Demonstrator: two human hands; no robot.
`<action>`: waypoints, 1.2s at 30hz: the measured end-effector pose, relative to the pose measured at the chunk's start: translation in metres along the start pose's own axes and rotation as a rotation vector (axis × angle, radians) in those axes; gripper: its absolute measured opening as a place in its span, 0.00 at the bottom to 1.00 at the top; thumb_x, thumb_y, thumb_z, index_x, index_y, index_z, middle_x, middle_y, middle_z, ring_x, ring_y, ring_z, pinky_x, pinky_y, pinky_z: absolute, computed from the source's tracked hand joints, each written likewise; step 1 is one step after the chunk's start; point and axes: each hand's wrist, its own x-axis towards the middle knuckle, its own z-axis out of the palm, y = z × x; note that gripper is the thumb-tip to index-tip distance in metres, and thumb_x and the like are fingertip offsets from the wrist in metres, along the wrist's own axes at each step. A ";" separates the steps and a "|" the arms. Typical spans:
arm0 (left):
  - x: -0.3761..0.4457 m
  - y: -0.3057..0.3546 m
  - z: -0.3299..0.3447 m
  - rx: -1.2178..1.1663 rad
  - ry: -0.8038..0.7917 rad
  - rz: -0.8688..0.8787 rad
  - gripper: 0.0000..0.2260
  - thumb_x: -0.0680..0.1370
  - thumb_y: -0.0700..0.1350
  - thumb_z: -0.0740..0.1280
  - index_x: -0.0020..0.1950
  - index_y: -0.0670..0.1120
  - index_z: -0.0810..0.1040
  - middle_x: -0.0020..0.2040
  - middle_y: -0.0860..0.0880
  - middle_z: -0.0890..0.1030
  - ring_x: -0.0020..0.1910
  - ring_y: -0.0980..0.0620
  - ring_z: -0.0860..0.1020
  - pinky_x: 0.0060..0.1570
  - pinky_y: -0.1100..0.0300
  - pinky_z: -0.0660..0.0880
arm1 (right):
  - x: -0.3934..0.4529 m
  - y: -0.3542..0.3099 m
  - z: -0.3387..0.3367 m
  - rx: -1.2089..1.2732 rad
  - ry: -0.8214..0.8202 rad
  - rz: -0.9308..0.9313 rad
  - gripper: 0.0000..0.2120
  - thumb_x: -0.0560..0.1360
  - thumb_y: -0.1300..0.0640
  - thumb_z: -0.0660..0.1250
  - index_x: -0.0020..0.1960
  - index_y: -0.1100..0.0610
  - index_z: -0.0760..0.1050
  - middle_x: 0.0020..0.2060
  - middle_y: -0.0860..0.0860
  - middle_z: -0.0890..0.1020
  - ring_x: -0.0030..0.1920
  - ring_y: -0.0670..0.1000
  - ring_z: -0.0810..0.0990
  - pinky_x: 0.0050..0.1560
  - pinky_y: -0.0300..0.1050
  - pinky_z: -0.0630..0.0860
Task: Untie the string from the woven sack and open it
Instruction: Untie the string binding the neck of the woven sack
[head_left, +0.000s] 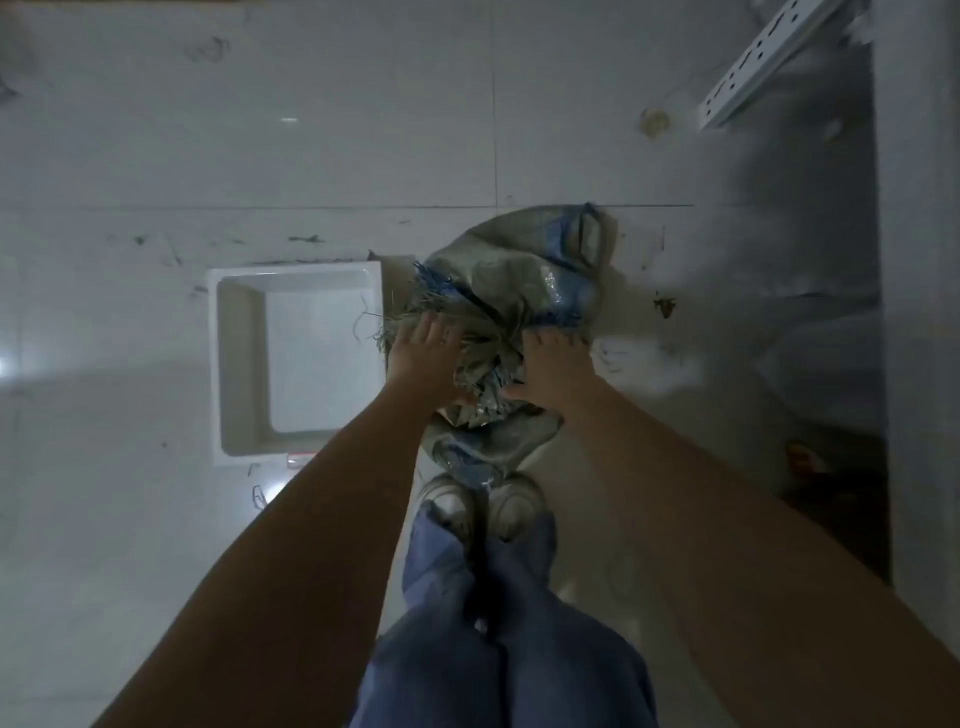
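Note:
A grey-green woven sack (519, 275) with blue stripes stands on the tiled floor just beyond my shoes. Its bunched, frayed mouth (483, 358) points up toward me, with loose fibres hanging off its left side. My left hand (423, 358) lies on the left side of the gathered mouth, fingers spread over the fraying. My right hand (553, 369) presses on the right side, thumb hooked into the bunch. The string itself is hidden among the folds and fibres.
A white square tub (239, 364) sits on the floor directly left of the sack. A white perforated metal rail (758, 62) leans at the upper right beside a white panel (914, 312). My shoes (483, 504) and blue trousers are below the sack. Small debris dots the tiles.

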 end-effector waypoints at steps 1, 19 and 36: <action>0.011 0.000 0.006 0.062 0.025 0.013 0.48 0.69 0.66 0.66 0.78 0.47 0.45 0.79 0.44 0.47 0.78 0.45 0.45 0.75 0.45 0.45 | 0.010 0.001 0.007 -0.006 0.001 -0.004 0.44 0.71 0.37 0.65 0.75 0.61 0.52 0.74 0.60 0.60 0.74 0.59 0.58 0.73 0.57 0.56; 0.062 0.016 0.015 0.193 0.248 0.004 0.10 0.77 0.43 0.61 0.55 0.45 0.78 0.54 0.47 0.82 0.57 0.46 0.77 0.63 0.56 0.65 | 0.059 -0.003 0.033 0.015 0.061 -0.038 0.23 0.74 0.50 0.66 0.64 0.60 0.66 0.62 0.60 0.75 0.62 0.59 0.73 0.66 0.56 0.63; -0.082 0.076 -0.119 0.118 0.549 0.160 0.09 0.75 0.38 0.60 0.52 0.45 0.78 0.46 0.46 0.81 0.50 0.44 0.78 0.65 0.52 0.63 | -0.034 -0.015 -0.048 0.665 0.269 0.020 0.40 0.62 0.48 0.76 0.69 0.51 0.64 0.65 0.53 0.75 0.65 0.58 0.72 0.64 0.55 0.72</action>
